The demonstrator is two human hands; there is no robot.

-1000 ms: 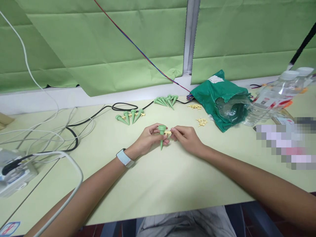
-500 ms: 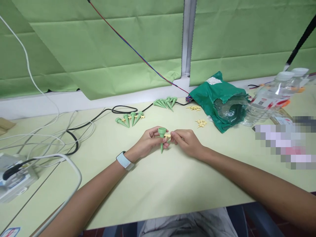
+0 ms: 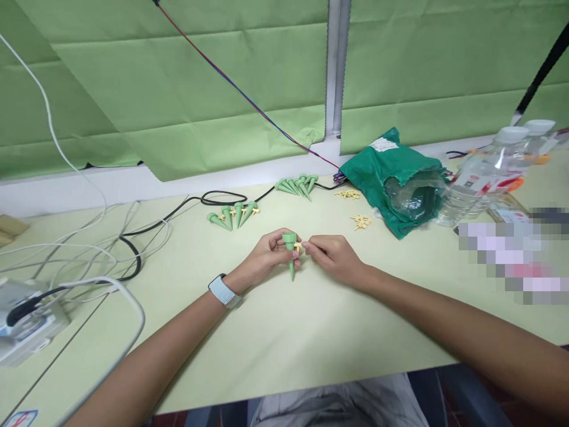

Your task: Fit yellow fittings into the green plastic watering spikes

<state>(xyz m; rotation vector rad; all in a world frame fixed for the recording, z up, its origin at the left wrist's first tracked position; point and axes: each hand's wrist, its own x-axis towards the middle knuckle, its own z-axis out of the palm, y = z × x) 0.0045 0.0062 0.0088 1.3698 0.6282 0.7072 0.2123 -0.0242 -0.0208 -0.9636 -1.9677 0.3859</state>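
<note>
My left hand [image 3: 272,254] is closed round a green cone-shaped spike [image 3: 290,238], its wide cap up and its tip pointing down over the table. A small yellow valve piece [image 3: 298,246] sticks out from the spike's right side, below the cap. The fingertips of my right hand [image 3: 331,256] pinch the outer end of that yellow piece. Several green spikes with yellow pieces at them [image 3: 239,214] lie behind my left hand. Farther back is a group of green spikes [image 3: 296,185]. Two small piles of yellow pieces [image 3: 362,222] [image 3: 348,194] lie beyond my right hand.
A torn green plastic bag [image 3: 393,172] lies at the back right, beside clear bottles [image 3: 484,172]. Black cable [image 3: 178,207] and white cords [image 3: 128,284] spread over the left of the table [image 3: 284,356], near a white power box [image 3: 31,320].
My right hand has moved slightly left, bringing the yellow piece closer to the spike. The spike in my left hand has shifted a little and its cap has tipped.
</note>
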